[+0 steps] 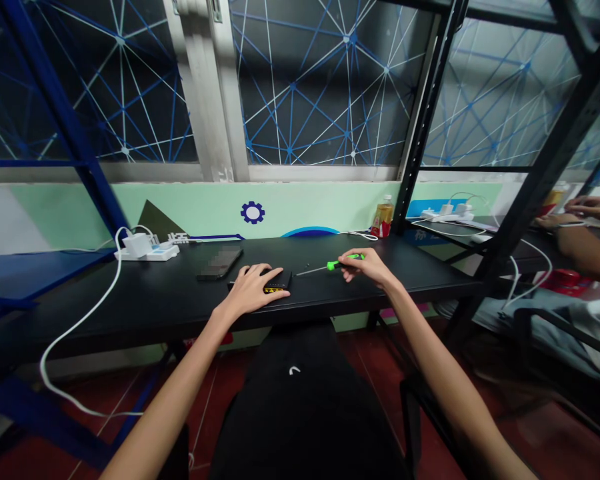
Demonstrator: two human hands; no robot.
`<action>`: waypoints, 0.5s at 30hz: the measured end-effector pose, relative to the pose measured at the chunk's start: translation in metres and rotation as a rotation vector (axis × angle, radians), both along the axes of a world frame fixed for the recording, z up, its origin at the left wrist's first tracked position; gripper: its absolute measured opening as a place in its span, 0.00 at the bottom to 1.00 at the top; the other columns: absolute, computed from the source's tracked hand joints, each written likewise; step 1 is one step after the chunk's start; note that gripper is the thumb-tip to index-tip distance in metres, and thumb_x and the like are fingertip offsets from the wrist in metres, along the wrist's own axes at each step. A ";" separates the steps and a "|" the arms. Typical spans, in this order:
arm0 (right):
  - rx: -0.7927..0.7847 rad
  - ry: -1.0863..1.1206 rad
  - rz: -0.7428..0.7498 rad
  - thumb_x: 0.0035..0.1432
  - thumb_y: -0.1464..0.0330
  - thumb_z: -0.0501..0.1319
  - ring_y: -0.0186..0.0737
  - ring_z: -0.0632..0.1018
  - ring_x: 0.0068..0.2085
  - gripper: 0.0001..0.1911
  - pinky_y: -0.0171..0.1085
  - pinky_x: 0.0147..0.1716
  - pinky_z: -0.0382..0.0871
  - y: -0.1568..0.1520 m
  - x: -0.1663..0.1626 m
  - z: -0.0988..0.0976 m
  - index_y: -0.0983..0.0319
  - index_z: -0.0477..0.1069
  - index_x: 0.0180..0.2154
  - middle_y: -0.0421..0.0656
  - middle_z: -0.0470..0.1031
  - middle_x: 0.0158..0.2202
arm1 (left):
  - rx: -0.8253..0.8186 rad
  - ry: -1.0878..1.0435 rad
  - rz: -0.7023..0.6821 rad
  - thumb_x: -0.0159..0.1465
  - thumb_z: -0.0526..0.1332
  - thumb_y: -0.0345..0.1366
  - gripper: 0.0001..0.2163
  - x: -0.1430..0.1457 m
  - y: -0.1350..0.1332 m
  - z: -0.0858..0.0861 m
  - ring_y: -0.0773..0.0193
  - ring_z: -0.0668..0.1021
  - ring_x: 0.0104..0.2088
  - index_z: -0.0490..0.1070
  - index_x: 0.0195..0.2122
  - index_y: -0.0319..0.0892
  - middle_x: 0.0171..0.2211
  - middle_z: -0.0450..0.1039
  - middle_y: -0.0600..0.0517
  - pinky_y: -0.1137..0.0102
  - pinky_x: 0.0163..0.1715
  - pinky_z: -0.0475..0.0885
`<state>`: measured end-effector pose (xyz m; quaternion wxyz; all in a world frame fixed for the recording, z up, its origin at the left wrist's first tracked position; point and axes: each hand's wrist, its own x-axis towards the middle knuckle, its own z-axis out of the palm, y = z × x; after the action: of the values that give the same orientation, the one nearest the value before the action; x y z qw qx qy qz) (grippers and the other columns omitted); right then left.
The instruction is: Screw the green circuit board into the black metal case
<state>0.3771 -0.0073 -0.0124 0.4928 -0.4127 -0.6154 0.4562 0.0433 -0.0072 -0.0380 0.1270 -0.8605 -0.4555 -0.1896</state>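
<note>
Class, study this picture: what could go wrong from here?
The green-and-black screwdriver in the right hand points towards the left hand; a slip might jab it.
The small loose bits, perhaps screws, could get knocked away.
The black router-like box sits near the front edge of the desk and might get pushed off.

Screwdriver shaft: bright, smooth metal is shown here.
Screwdriver handle: green and black plastic is seen.
Black box: dark plastic, and yellow is glimpsed along its edge.
Desk: a smooth black top, faint sheen thrown back.
Power strip: white plastic, cleanly moulded.
Bottle: clear plastic, light let through.
Lap cloth: matt black fabric, softly creased.
Floor: red tiles, pale joints shown.
</note>
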 end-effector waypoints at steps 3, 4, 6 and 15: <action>-0.008 0.004 0.002 0.45 0.56 0.73 0.38 0.78 0.23 0.20 0.38 0.24 0.78 0.001 -0.001 -0.001 0.66 0.76 0.32 0.46 0.78 0.24 | -0.004 0.006 0.003 0.65 0.50 0.65 0.33 0.000 0.000 0.000 0.45 0.69 0.57 0.67 0.63 0.50 0.58 0.69 0.43 0.51 0.58 0.59; -0.010 0.005 0.002 0.45 0.56 0.73 0.38 0.78 0.23 0.20 0.38 0.24 0.78 0.001 -0.001 -0.002 0.66 0.76 0.32 0.46 0.78 0.24 | -0.006 0.007 0.004 0.65 0.51 0.65 0.33 0.000 0.000 0.000 0.45 0.69 0.57 0.67 0.63 0.50 0.58 0.69 0.43 0.51 0.58 0.59; -0.014 0.006 -0.001 0.45 0.56 0.73 0.38 0.78 0.23 0.20 0.38 0.25 0.79 0.001 -0.001 -0.002 0.66 0.76 0.33 0.45 0.77 0.24 | -0.008 0.001 0.003 0.64 0.51 0.64 0.33 -0.001 0.001 -0.001 0.45 0.69 0.58 0.67 0.63 0.50 0.58 0.69 0.43 0.51 0.58 0.59; -0.039 0.025 0.001 0.45 0.56 0.74 0.39 0.79 0.23 0.20 0.37 0.25 0.79 0.003 -0.002 -0.004 0.65 0.75 0.32 0.46 0.78 0.24 | -0.014 0.011 0.014 0.64 0.50 0.65 0.34 0.000 -0.001 0.001 0.45 0.69 0.58 0.67 0.63 0.50 0.59 0.69 0.43 0.51 0.58 0.59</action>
<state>0.3747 -0.0046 -0.0161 0.4919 -0.4166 -0.6003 0.4735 0.0437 -0.0077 -0.0374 0.1245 -0.8591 -0.4624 -0.1808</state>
